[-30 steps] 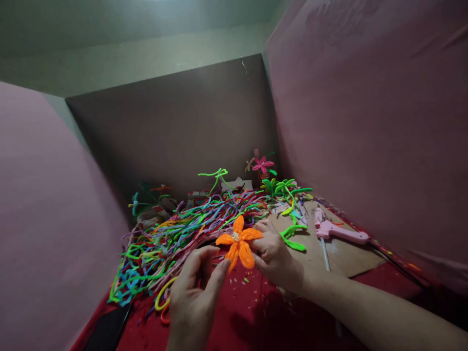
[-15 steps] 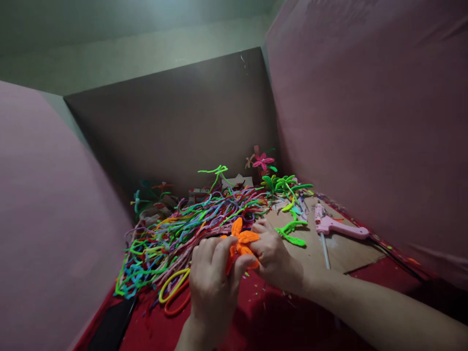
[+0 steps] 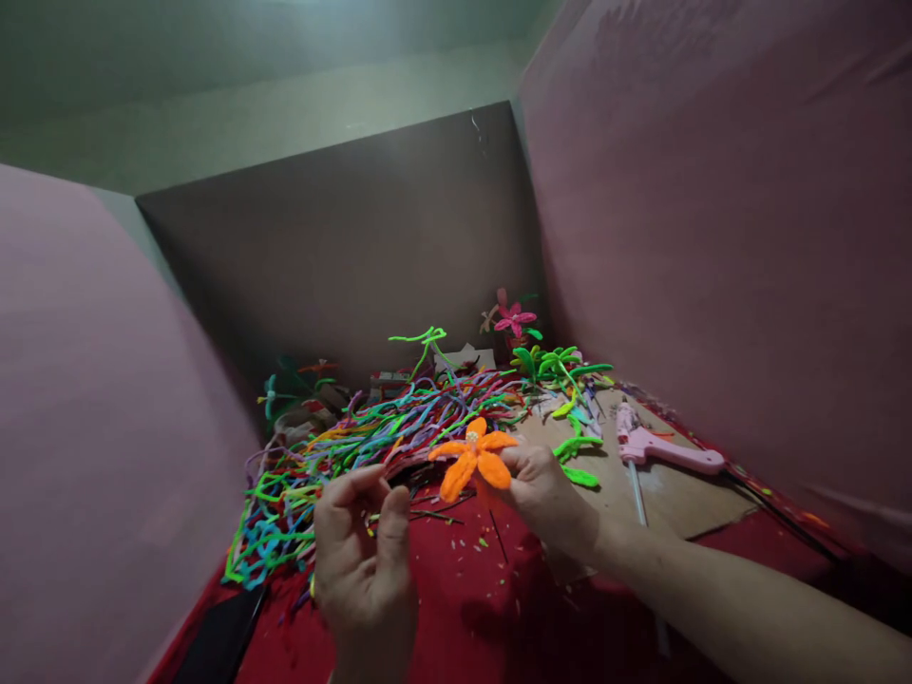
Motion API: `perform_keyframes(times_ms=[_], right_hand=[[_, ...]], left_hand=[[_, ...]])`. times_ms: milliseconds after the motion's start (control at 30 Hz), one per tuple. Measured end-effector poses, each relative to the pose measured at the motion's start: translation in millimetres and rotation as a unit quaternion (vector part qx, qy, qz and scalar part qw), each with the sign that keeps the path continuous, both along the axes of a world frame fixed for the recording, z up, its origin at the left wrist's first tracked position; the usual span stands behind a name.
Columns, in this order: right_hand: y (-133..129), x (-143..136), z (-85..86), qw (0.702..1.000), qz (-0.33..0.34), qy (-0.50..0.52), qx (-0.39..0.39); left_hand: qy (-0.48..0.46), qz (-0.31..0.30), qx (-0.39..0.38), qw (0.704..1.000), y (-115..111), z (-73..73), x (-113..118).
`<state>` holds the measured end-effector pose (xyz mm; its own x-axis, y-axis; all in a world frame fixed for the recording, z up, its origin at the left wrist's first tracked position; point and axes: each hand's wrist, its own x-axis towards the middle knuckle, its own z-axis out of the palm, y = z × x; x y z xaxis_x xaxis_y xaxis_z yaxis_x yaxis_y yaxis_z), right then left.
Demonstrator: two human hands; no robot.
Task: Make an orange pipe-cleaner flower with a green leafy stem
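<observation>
L hand (image 3: 367, 560): hovering beside orange flower (image 3: 465, 467), thumb & fingertips standing apart
R hand (image 3: 550, 494): pinching flower from R side
Flower: being held btwn hands, above red desk (image 3: 446, 636)
Wires (image 3: 389, 423): lying in multicol. pile behind L hand
Glue gun (image 3: 674, 449): lying on cardboard (image 3: 688, 503), R of green leaves (image 3: 580, 477)

Bare hands, held apart: left hand (image 3: 365, 556) at 7 o'clock, palm turned inward, fingers curled, thumb raised toward 12, gap between thumb and fingertips. Right hand (image 3: 542, 492) at 5 o'clock, fingers bent in pinch toward 10; bare right forearm (image 3: 684, 575) slanting in from 4.
</observation>
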<state>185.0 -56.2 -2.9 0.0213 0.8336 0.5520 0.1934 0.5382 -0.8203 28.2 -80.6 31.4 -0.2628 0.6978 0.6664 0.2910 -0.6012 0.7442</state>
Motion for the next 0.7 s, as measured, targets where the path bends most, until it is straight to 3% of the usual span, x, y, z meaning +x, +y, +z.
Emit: perform_keyframes(times_ms=[100, 200, 333, 400, 567, 700], right_hand=[[5.5, 1.0, 0.1, 0.980, 0.093, 0.152, -0.093], [9.7, -0.2, -1.6, 0.948, 0.132, 0.259, -0.132], [12.1, -1.2, -7.2, 0.947, 0.125, 0.273, -0.115], [12.1, -1.0, -10.1, 0.953, 0.122, 0.257, -0.105], [11.1, -2.2, -12.1, 0.967, 0.097, 0.214, -0.103], [11.6, -3.7, -10.9, 0.990, 0.042, 0.117, -0.065]], left_hand=[[-0.026, -0.052, -0.113, 0.992, 10.0, -2.0, -2.1], [-0.008, -0.156, -0.212, 0.965, 18.6, -8.4, 4.9], [0.030, -0.258, -0.227, 0.939, 20.5, -18.3, 22.7], [0.083, -0.241, -0.208, 0.944, 20.0, -23.2, 30.0], [0.219, -0.126, -0.122, 0.960, 27.0, -34.8, 34.6], [0.235, -0.136, -0.122, 0.955, 40.6, -40.9, 28.0]])
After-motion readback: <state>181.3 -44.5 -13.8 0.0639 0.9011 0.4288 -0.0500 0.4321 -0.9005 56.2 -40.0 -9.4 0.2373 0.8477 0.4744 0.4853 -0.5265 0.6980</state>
